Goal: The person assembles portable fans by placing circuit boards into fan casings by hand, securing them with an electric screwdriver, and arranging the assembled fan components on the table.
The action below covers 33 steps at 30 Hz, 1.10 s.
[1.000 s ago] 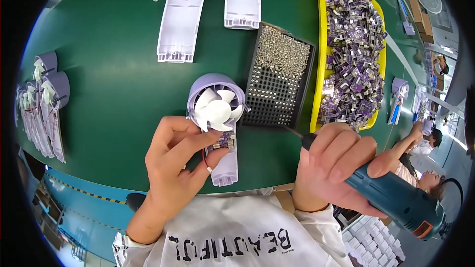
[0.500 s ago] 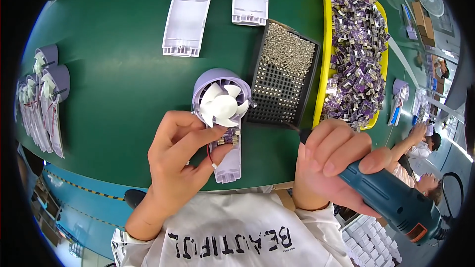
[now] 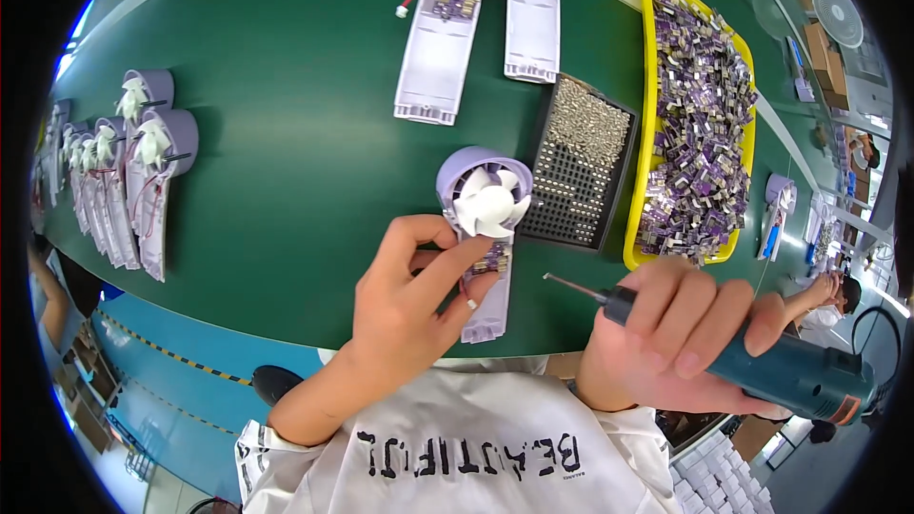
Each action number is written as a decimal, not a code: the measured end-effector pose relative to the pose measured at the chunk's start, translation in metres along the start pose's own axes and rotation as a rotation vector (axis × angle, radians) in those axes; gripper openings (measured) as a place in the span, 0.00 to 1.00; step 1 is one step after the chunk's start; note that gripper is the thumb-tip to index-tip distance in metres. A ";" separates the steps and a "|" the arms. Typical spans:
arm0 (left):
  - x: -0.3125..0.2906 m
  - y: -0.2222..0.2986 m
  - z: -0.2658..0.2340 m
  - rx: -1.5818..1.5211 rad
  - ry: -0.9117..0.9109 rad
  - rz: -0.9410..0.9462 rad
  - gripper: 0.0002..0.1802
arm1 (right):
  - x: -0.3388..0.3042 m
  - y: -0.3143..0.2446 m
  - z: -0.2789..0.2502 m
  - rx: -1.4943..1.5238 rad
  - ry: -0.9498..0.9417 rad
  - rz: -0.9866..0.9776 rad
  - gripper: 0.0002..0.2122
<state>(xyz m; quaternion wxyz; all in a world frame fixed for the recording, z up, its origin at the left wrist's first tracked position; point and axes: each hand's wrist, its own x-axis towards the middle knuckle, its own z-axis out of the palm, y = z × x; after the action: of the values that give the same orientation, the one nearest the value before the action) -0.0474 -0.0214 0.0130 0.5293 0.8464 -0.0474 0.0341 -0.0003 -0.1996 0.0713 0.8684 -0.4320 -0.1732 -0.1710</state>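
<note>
My left hand [image 3: 414, 290] is closed on an open handheld fan shell [image 3: 487, 314], with finger and thumb at the small purple circuit board [image 3: 493, 257] in its handle. White fan blades [image 3: 490, 205] sit in the lilac ring above the board. A red wire with a white plug comes out by my thumb. In my right hand [image 3: 681, 324] is a teal electric screwdriver [image 3: 790, 371], held sideways. Its thin bit points left toward the shell, apart from it. Whether a screw sits on the bit is too small to tell.
A black screw tray [image 3: 581, 162] lies right of the shell, beside a yellow bin [image 3: 650, 114] heaped with purple circuit boards. Two more fan shells [image 3: 433, 67] lie beyond. Several assembled shells [image 3: 157, 200] stand in a row at the left. Other people work at the far right.
The screwdriver bit has come away from the screw tray's near edge and now points toward the shell. The whole view has shifted. My left hand keeps its hold.
</note>
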 end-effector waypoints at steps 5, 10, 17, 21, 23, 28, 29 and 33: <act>-0.002 0.003 -0.001 0.018 0.019 -0.014 0.21 | -0.003 0.012 0.012 0.016 -0.091 0.147 0.26; 0.001 0.003 -0.004 0.008 0.053 0.093 0.21 | -0.008 0.012 0.016 0.074 -0.079 0.197 0.30; 0.004 -0.007 0.000 -0.009 0.110 0.223 0.13 | -0.007 0.015 0.022 0.071 -0.045 0.199 0.27; 0.004 -0.008 0.002 -0.010 0.137 0.232 0.13 | -0.007 0.016 0.024 0.098 -0.025 0.161 0.27; 0.004 -0.008 0.003 -0.003 0.135 0.235 0.13 | -0.008 0.018 0.024 0.087 -0.053 0.178 0.27; 0.002 -0.008 0.003 0.016 0.130 0.242 0.13 | -0.011 0.018 0.020 0.072 -0.148 0.206 0.27; 0.003 -0.008 0.004 0.007 0.128 0.248 0.13 | -0.012 0.017 0.021 0.063 -0.150 0.193 0.26; 0.003 -0.007 0.004 0.005 0.128 0.257 0.13 | -0.009 0.012 0.021 0.022 -0.196 0.237 0.25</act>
<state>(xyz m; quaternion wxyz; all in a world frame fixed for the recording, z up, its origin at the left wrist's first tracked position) -0.0431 -0.0223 0.0052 0.5206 0.8307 -0.1212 0.1557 -0.0058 -0.1750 0.0711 0.8661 -0.4546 -0.2066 -0.0226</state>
